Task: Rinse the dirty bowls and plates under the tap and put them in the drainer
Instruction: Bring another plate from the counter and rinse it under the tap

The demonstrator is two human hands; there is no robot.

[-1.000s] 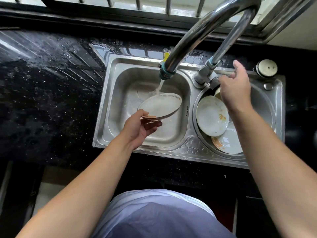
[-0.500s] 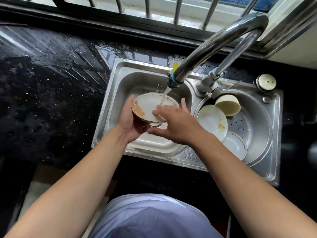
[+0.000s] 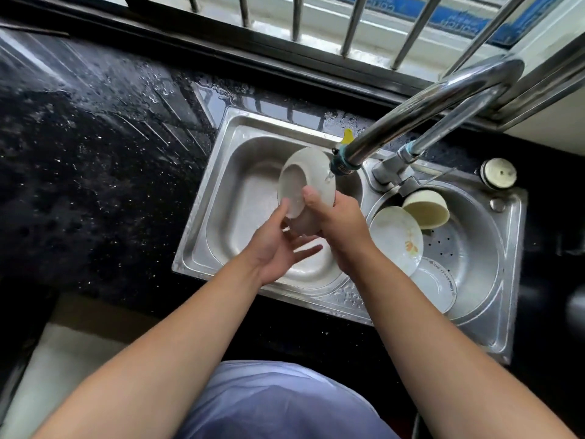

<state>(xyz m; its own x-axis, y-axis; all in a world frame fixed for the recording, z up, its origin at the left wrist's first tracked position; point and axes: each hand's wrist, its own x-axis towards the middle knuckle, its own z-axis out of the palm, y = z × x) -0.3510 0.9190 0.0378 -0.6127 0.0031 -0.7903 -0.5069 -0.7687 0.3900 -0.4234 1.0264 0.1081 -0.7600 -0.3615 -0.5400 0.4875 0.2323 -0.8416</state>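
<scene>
A white bowl point(image 3: 305, 182) is tipped on its side under the tap spout point(image 3: 343, 164), its underside facing me, over the left sink basin point(image 3: 240, 198). My right hand point(image 3: 337, 221) grips its lower right rim, thumb on the base. My left hand point(image 3: 280, 248) touches its lower left edge with the thumb, fingers spread below. In the round drainer basin point(image 3: 474, 255) on the right lie a cream bowl point(image 3: 427, 209), a flower-patterned plate point(image 3: 395, 239) and a white plate with lettering point(image 3: 435, 288).
A chrome tap point(image 3: 424, 106) arches from right to left over the sink. A round white-capped fitting point(image 3: 498, 173) sits at the sink's back right corner. Wet black countertop point(image 3: 95, 153) spreads to the left. Window bars point(image 3: 351, 23) run along the back.
My right hand came from the tap handle to the bowl. The bowl turned from face-up to underside facing me, and my left hand shifted lower on it.
</scene>
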